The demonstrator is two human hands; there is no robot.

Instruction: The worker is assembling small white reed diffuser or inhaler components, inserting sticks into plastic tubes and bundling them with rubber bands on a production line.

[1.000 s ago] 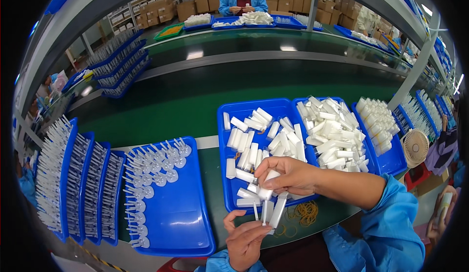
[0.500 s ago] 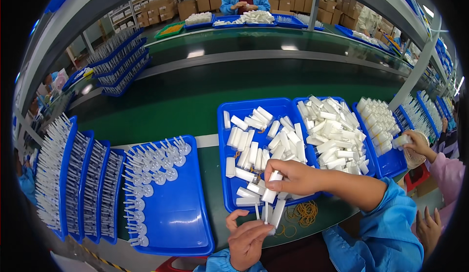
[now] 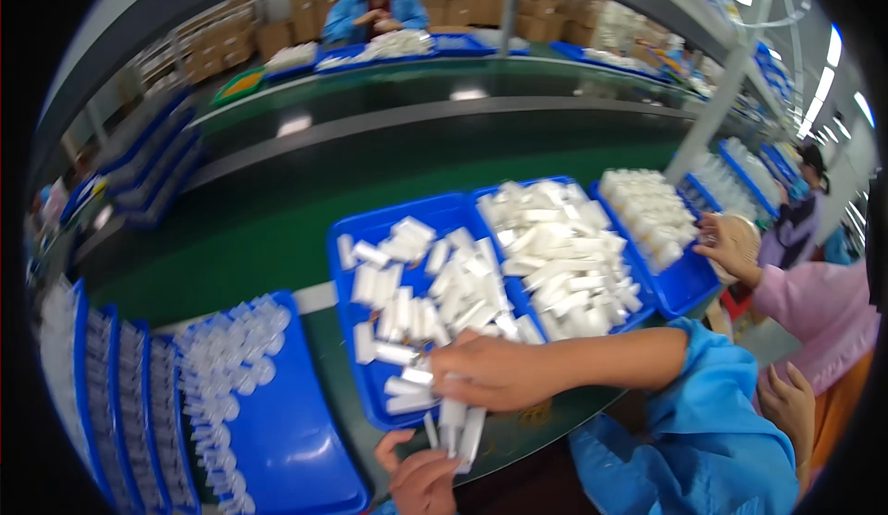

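Note:
At the lower middle, my left hand [image 3: 425, 480] is closed on a clear plastic piece with white stems, its fingers covering most of it. A white rectangular block [image 3: 470, 441] stands up beside those stems. My right hand [image 3: 490, 372] reaches across from the right, just above the left hand, its fingers closed on another white block [image 3: 452, 415], partly hidden and blurred. Beneath and beyond the right hand is a blue tray [image 3: 375, 406] of loose white blocks [image 3: 407, 313]. Yellow rubber bands [image 3: 535, 415] lie on the table by my right forearm.
Another blue tray holds heaped white pieces [image 3: 560, 256]; farther right a tray carries rows of white parts [image 3: 643, 210], near a co-worker's hand [image 3: 731, 247]. At left are a tray [image 3: 296, 423] with clear stemmed discs [image 3: 245, 349] and stacked trays [image 3: 120, 404]. Opposite, a person [image 3: 375, 11] works.
The head view has turned right, so the trays appear farther left. My right hand has lowered its block close to my left hand's piece. The co-worker's hand no longer shows a white part.

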